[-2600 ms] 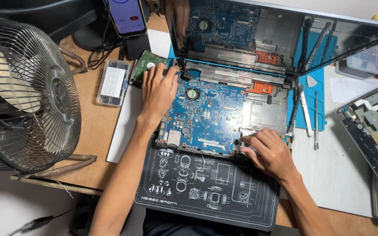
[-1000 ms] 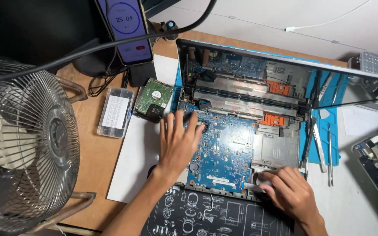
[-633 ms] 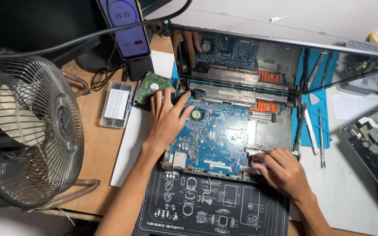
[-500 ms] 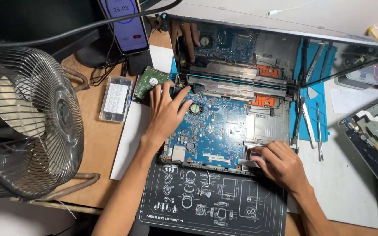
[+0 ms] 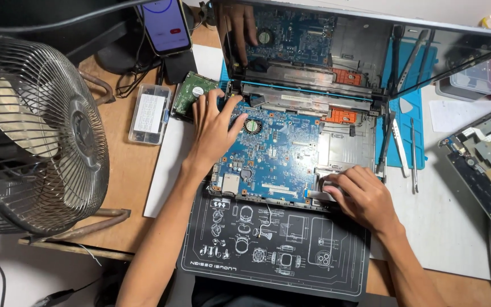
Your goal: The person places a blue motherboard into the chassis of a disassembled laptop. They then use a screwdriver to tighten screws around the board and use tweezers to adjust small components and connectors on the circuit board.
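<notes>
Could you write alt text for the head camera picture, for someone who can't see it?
A person's left hand and right hand rest on the blue circuit board of an opened laptop, with a metal fan at left.

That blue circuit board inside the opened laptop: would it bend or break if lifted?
The blue circuit board looks thin and flat, so probably stiff but slightly flexible. Its tiny exposed parts suggest fragility. Both the left hand and the right hand rest at its edges, which probably suits careful handling.
</notes>
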